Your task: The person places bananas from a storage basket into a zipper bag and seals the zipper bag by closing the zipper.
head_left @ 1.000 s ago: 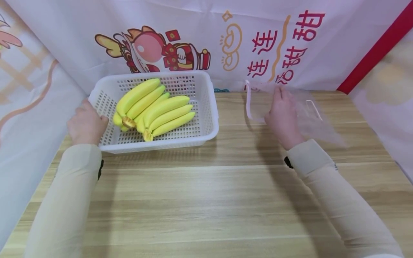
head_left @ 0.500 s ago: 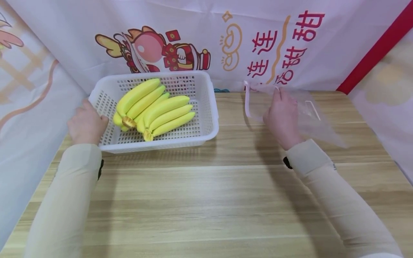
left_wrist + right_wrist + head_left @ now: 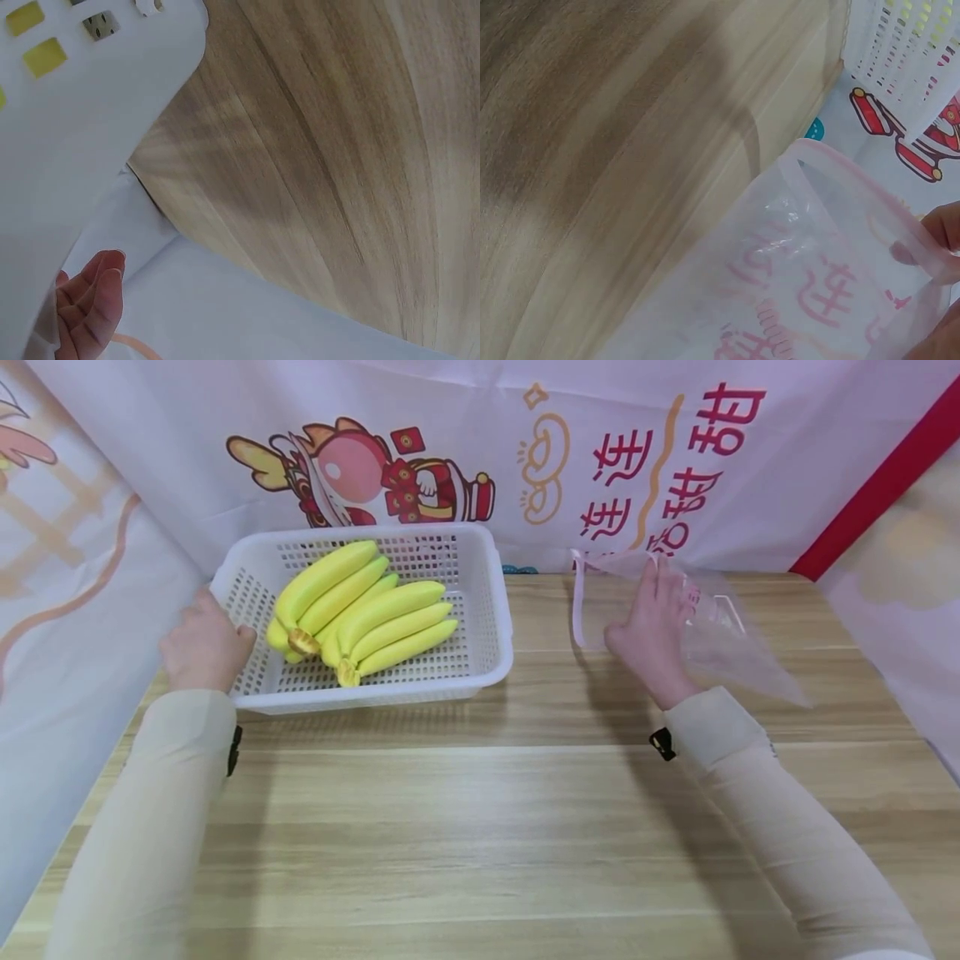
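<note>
My left hand [image 3: 204, 643] grips the left end of a white plastic basket [image 3: 375, 695] in the head view. Its fingers [image 3: 97, 300] show beside the basket wall in the left wrist view. Inside the basket lie two bunches of yellow bananas, one bunch [image 3: 322, 585] on the left and another bunch [image 3: 401, 631] overlapping it on the right. Over at the right, my right hand [image 3: 652, 631] pinches the rim of a clear plastic bag [image 3: 731, 647] between thumb and fingers. The bag has a pale pink edge, and its mouth gapes slightly in the right wrist view.
A wood-grain table [image 3: 420, 827] stretches in front of both arms. White printed cloth [image 3: 555, 468] hangs along the back, with more cloth at both sides. The basket stands close to the back and left cloth.
The head view has shifted slightly. My right hand has turned a little at the bag, its thumb now standing out farther to the left. My left hand still holds the basket.
</note>
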